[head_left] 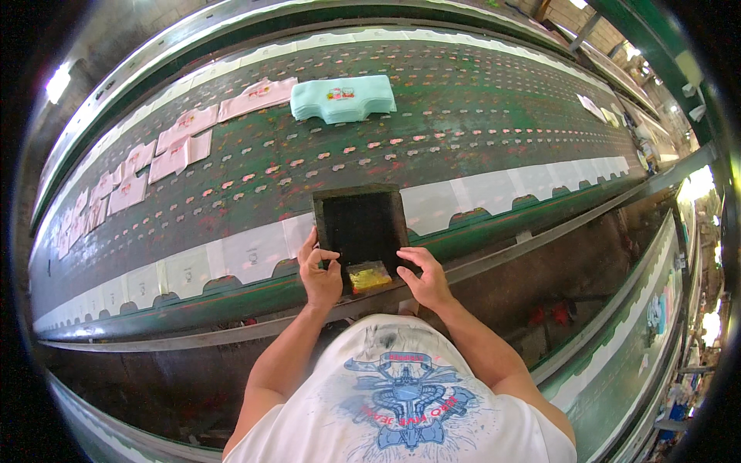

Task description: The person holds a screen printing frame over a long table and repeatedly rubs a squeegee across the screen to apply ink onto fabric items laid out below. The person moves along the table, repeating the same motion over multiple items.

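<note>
A small dark screen-printing frame (pixel 360 224) lies at the near edge of the long table, in front of my body. A pool of yellow ink (pixel 369 277) sits at its near end. My left hand (pixel 320 272) grips the frame's left side, thumb and fingers bent at the rim. On the opposite side, my right hand (pixel 423 275) holds the right edge between thumb and fingers. Beyond the frame, a stack of light teal cloth pieces (pixel 342 99) with a small printed figure rests on the table. White cloth pieces (pixel 455 202) line the near edge on both sides.
Pink cloth pieces (pixel 185 127) lie in rows at the left of the long dark green table (pixel 463 108), whose top carries many small printed marks. A metal rail (pixel 502 258) runs along its near side. Another green table (pixel 617 386) stands at the lower right.
</note>
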Demonstrator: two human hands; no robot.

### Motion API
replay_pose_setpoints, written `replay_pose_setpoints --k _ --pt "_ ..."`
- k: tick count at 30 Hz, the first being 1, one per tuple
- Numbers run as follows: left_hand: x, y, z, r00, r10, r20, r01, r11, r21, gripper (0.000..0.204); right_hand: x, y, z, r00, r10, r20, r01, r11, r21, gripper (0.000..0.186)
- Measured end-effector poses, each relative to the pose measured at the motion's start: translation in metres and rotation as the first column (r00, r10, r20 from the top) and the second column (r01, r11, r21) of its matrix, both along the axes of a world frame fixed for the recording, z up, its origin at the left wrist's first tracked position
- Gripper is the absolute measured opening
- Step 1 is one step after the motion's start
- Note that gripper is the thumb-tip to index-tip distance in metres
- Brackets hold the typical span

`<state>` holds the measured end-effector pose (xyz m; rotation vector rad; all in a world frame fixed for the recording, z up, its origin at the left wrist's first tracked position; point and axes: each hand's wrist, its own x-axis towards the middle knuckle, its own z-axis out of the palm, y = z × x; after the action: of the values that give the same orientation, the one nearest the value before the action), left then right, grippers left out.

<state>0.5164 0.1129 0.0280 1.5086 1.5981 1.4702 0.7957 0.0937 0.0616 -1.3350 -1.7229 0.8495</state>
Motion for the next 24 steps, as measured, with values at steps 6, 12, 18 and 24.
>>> replay_pose_setpoints --k 6,12,18,24 --pt "0.085 0.020 -0.006 0.999 0.021 -0.030 -0.020 1.000 0.017 0.029 0.078 0.012 -0.004 0.999 -0.012 0.048 0.007 0.995 0.098 0.037" --pt "0.160 0.038 -0.020 0.999 0.023 0.044 -0.022 0.999 -0.026 0.026 0.153 0.026 -0.001 0.984 -0.043 0.176 0.009 0.982 0.191 0.040" --pt "0.192 0.046 -0.037 0.991 0.059 0.120 -0.050 0.996 -0.075 0.020 0.179 0.033 0.019 0.951 0.144 0.275 -0.226 0.928 0.296 0.040" --pt "0.191 0.048 -0.039 0.974 0.056 0.218 -0.032 0.993 -0.113 0.018 0.165 0.041 0.028 0.853 0.323 0.409 -0.453 0.849 0.274 0.043"
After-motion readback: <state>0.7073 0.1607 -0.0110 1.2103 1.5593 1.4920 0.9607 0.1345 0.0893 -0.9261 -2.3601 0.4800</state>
